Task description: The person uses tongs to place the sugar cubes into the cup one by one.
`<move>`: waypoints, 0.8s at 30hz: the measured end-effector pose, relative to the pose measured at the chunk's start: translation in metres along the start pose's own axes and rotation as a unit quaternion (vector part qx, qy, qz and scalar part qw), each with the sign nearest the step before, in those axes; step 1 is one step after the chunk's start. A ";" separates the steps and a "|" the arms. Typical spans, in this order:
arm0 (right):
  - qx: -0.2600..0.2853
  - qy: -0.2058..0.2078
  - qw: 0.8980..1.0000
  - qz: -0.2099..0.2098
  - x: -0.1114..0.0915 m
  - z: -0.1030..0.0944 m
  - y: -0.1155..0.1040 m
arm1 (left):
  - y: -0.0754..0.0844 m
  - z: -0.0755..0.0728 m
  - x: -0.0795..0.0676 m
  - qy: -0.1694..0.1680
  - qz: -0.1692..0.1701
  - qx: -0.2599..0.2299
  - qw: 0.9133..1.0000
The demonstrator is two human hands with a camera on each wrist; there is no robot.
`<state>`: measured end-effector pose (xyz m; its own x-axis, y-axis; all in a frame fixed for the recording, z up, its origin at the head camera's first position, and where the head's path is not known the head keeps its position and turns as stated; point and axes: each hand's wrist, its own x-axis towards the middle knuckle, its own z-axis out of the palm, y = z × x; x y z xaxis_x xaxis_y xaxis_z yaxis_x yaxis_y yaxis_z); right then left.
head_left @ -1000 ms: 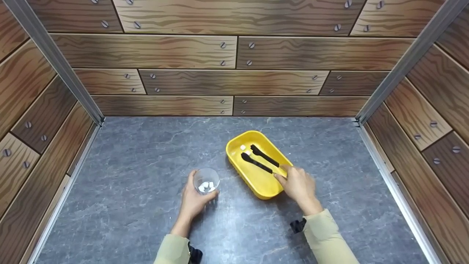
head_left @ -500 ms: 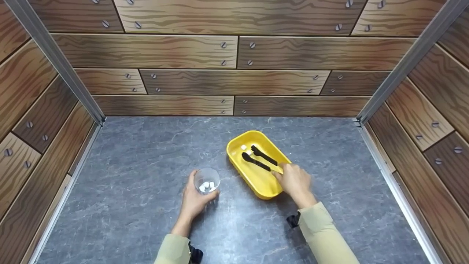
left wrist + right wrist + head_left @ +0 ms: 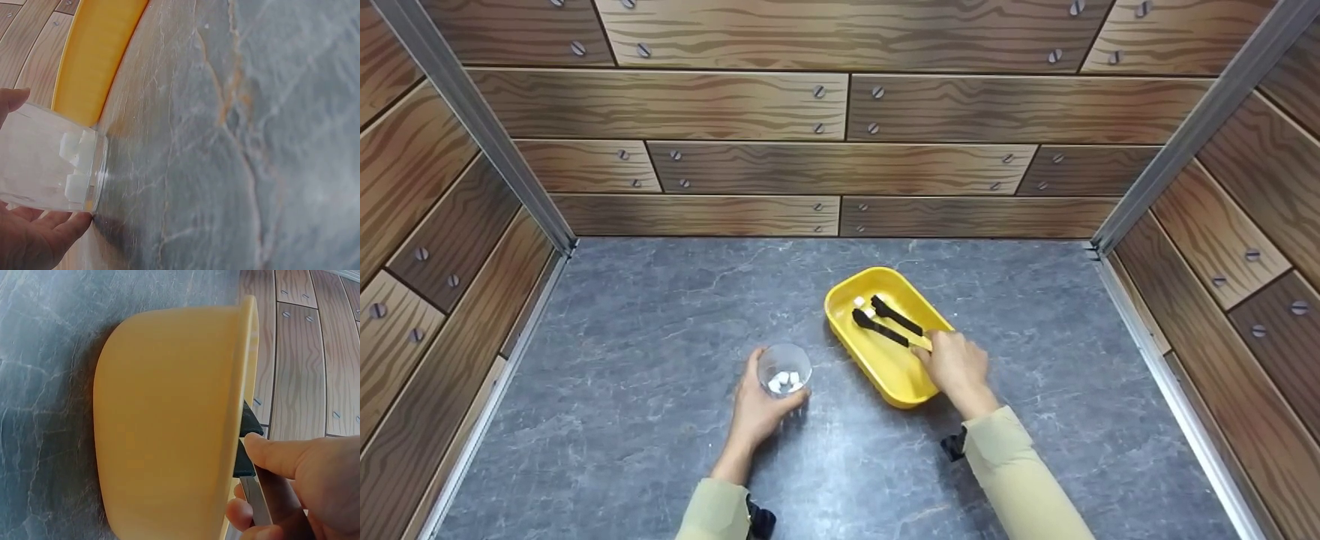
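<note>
In the head view my left hand [image 3: 759,409] grips a clear plastic cup [image 3: 784,367] by its sides. Several white cubes [image 3: 77,163] lie at the bottom of that cup, seen through its wall in the left wrist view. My right hand [image 3: 958,369] holds tongs [image 3: 879,328] with black tips and metal arms, pinched between thumb and fingers. Those tips are spread apart inside a yellow basin [image 3: 896,390]. Close to them, at the basin's far end, lie a white cube [image 3: 859,301] and another one [image 3: 870,312]. The right wrist view shows the basin's outer wall, which hides the tips.
A grey marbled surface [image 3: 652,337] bears the cup and basin. Wood-patterned panels [image 3: 840,105] stand behind and on both sides, with metal rails [image 3: 1181,127] at the corners. The basin stands to the right of the cup, a small gap between them.
My right hand has moved slightly left and up in the head view, carrying the tongs' tips a little toward the basin's far left end. My left hand and the cup have stayed in place.
</note>
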<state>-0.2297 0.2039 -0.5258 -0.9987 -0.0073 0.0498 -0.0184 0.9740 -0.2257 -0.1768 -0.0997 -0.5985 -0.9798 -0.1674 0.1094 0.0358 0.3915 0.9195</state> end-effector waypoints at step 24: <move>0.001 -0.009 1.000 0.012 0.000 0.003 -0.004 | 0.000 0.000 -0.001 -0.003 -0.002 -0.012 1.000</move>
<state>-0.2296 0.1992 -0.5278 -0.9995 0.0130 0.0270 0.0065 0.9734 -0.2290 -0.1762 -0.0990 -0.5984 -0.9810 -0.1645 0.1028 0.0355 0.3688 0.9288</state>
